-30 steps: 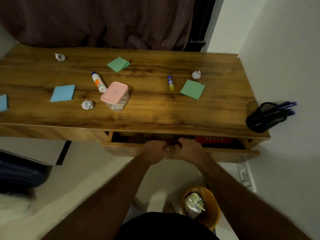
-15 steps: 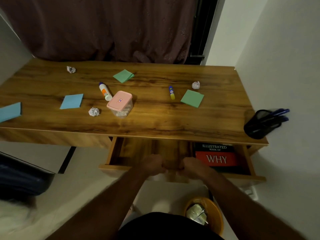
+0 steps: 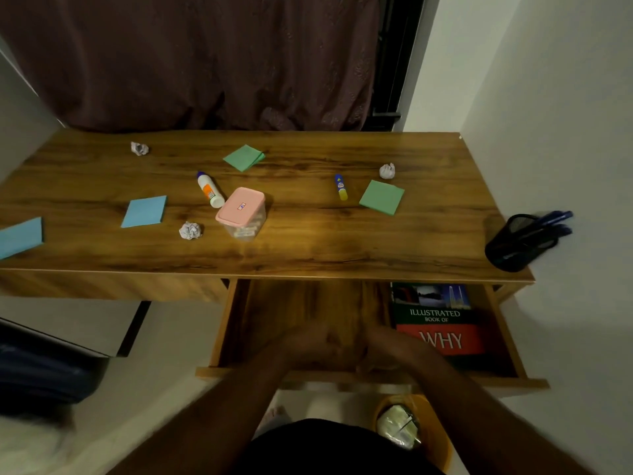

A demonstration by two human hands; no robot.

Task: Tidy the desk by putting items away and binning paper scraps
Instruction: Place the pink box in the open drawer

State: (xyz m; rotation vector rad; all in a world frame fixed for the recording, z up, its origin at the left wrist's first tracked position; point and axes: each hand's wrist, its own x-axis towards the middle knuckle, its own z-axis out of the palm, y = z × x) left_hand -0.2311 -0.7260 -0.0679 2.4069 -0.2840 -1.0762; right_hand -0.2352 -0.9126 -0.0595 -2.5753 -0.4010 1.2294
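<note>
Fingers of both hands blur together low in the frame's centre; whether they grasp anything cannot be told. The left hand (image 3: 305, 344) and right hand (image 3: 387, 347) hover over the open wooden drawer (image 3: 342, 378), forearms converging. White crumpled paper scraps (image 3: 190, 230) lie on the wooden desk (image 3: 308, 241) above.

3 paper balls (image 3: 190, 230), 4 notepads (image 3: 144, 211), 2 glue sticks (image 3: 210, 189)

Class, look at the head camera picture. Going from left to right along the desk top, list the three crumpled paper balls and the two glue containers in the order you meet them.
Far-left paper ball → near paper ball → glue bottle → glue stick → right paper ball.
</note>
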